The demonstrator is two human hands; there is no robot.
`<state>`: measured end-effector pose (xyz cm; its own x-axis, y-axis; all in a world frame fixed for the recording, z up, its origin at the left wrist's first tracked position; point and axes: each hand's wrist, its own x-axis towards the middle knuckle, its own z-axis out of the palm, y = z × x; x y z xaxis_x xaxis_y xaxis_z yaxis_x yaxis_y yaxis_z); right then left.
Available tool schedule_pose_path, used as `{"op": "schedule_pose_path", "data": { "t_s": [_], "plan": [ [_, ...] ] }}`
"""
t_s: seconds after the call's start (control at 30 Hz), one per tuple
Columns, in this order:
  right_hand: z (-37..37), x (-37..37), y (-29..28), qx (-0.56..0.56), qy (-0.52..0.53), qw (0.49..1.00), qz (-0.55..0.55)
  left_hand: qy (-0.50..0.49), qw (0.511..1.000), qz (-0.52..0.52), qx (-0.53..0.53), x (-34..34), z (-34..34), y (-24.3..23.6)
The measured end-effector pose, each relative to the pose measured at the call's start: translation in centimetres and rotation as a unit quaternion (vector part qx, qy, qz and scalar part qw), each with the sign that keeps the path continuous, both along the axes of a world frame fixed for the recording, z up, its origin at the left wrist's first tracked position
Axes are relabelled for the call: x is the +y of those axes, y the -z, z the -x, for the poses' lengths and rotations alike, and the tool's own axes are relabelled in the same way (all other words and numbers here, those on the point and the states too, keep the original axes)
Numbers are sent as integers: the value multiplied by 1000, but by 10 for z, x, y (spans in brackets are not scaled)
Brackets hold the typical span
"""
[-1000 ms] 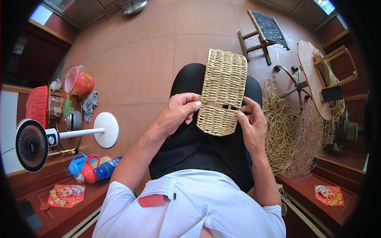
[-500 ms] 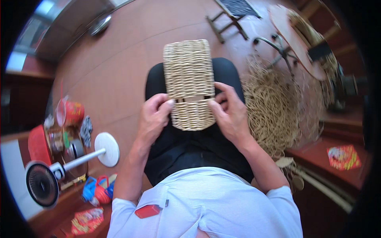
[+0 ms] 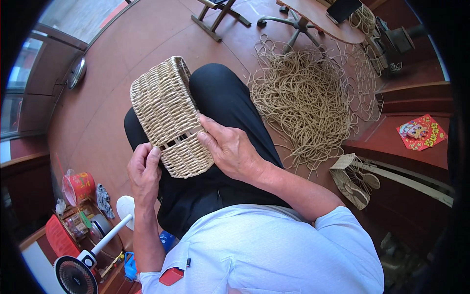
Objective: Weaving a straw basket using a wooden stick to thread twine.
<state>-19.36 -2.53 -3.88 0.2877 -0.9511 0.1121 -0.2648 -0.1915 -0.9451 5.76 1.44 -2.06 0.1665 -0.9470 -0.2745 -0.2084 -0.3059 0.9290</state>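
Note:
A woven straw basket (image 3: 164, 98) rests across my lap, its long body leaning to the upper left. A gap with bare upright strands crosses its weave near the end closest to me. My left hand (image 3: 145, 169) pinches the left edge beside this gap, thumb on the weave. At the right edge, my right hand (image 3: 227, 147) grips the basket, with the thumb on top by the gap and fingers along the side. The opening shows as a dark hollow along the basket's upper right side.
A large tangled heap of straw cord (image 3: 303, 98) lies on the floor to the right. Beyond it stand a wheeled chair base (image 3: 293, 24) and a folding stool (image 3: 215, 19). A white fan (image 3: 78, 274) and a red bucket (image 3: 81, 188) are at the lower left.
The basket has swung left and tilted, showing its hollow side. Both hands moved left with it, still holding its edges. The view has turned toward the right, bringing the cord heap nearer the middle.

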Motion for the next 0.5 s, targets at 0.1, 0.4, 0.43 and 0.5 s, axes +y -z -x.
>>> {"op": "schedule_pose_path", "data": {
  "t_s": [0.1, 0.4, 0.43, 0.5],
  "plan": [
    [0, -7, -4, -39, -3, 999, -25, 12, 1000, -5, 4, -7, -3, -3],
    [97, -33, 30, 10, 157, 978, -140, 86, 994, -71, 18, -18, -37, -12],
    [114, -44, 55, 36, 185, 979, -77, 97, 992, -78, 25, -18, -41, -10],
    [154, -60, 111, 173, 214, 950, -150, 92, 991, -80, 53, -22, -50, -7]
  ]
}}
